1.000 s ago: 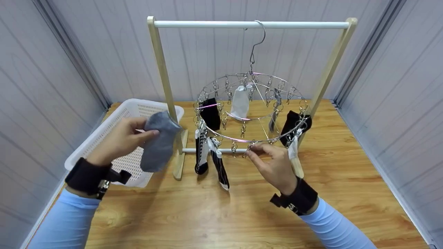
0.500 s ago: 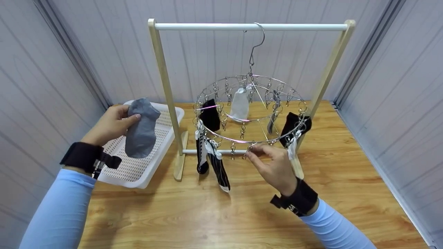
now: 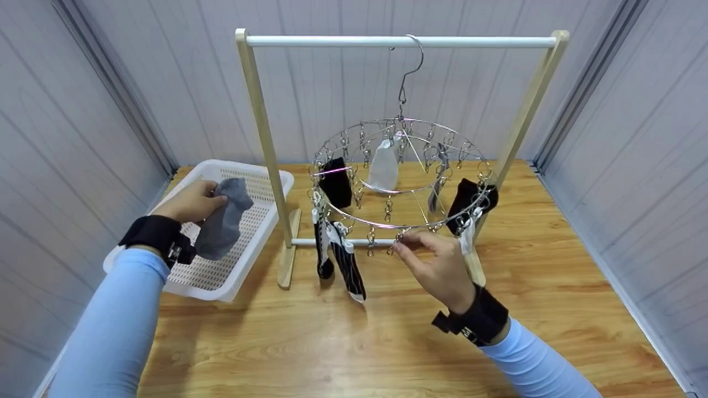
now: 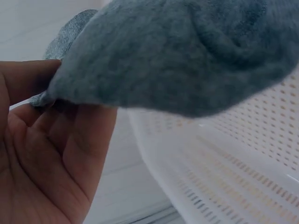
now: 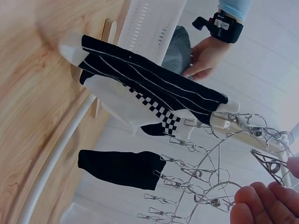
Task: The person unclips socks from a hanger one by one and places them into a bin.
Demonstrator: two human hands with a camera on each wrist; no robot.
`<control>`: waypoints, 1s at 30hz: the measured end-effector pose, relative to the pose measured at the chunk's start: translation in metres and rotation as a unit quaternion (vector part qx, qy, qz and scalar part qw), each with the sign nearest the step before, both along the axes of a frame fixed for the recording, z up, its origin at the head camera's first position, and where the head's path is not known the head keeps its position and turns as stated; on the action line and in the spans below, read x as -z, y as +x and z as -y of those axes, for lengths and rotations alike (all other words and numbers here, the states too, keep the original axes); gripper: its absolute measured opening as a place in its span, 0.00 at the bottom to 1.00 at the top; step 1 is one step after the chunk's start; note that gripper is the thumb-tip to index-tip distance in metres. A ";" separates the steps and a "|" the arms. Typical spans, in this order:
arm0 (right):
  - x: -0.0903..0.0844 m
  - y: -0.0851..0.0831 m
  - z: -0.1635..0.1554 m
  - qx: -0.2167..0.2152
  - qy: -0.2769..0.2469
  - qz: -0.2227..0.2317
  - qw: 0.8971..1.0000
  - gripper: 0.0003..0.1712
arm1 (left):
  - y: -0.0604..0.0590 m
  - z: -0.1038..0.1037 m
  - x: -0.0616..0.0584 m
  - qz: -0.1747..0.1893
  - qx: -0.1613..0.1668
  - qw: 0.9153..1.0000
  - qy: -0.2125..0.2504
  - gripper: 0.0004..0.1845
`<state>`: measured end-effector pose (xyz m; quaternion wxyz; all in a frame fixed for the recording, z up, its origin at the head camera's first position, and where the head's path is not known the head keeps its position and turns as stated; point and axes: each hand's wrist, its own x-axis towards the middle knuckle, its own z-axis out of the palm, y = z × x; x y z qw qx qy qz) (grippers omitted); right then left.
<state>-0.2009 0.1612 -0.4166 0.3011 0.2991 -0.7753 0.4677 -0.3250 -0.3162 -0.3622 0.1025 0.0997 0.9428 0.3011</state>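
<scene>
Grey panelled walls close in three sides of the wooden counter [image 3: 387, 342] before us, its grain warm and glossy. Toward the back edge stands a drying rack [image 3: 260, 138] with pale wooden uprights and a white crossbar. From that bar a round wire hanger [image 3: 401, 171] hangs by its hook, two rings of thin shiny metal strung with small clips. Several socks dangle from it: black ones at the left and right, a white one at the back, and a striped black-and-white pair [image 3: 345, 260] at the near left.

At the counter's left edge sits a white plastic basket [image 3: 260, 221], rigid and perforated all over. Our left hand [image 3: 191, 202] is above it, thumb and fingers curled round the cuff end of a grey sock [image 3: 224, 224], which droops over the basket. In the left wrist view the sock [image 4: 187, 51] looks fuzzy and knitted. We judge it light, soft and limp, not slippery or fragile; it folds wherever it is unsupported, so the cuff edge seems the best place to take hold.

Our right hand [image 3: 437, 265] is at the near rim of the hanger, fingertips pinching one of the metal clips [image 3: 399, 239]. These look small, stiff and springy.
</scene>
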 end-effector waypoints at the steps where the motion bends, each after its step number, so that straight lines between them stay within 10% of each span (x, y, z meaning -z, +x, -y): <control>1: 0.000 0.000 0.000 0.000 0.001 0.000 1.000 0.06 | -0.001 0.000 0.004 0.008 0.001 1.000 -0.007 0.11; 10: 0.001 -0.001 -0.001 -0.004 0.001 -0.005 1.000 0.06 | -0.010 -0.007 0.031 0.126 0.003 0.990 -0.060 0.10; 17: 0.000 -0.001 -0.001 -0.009 0.006 -0.011 1.000 0.06 | -0.013 -0.014 0.039 0.091 0.030 0.984 -0.148 0.05; 26: -0.001 0.000 -0.002 -0.006 0.009 -0.008 1.000 0.06 | -0.004 -0.022 0.047 0.112 -0.019 0.974 -0.195 0.04; 30: 0.000 0.000 -0.002 -0.007 0.007 -0.007 1.000 0.06 | -0.026 -0.008 0.086 0.103 -0.018 0.969 -0.225 0.09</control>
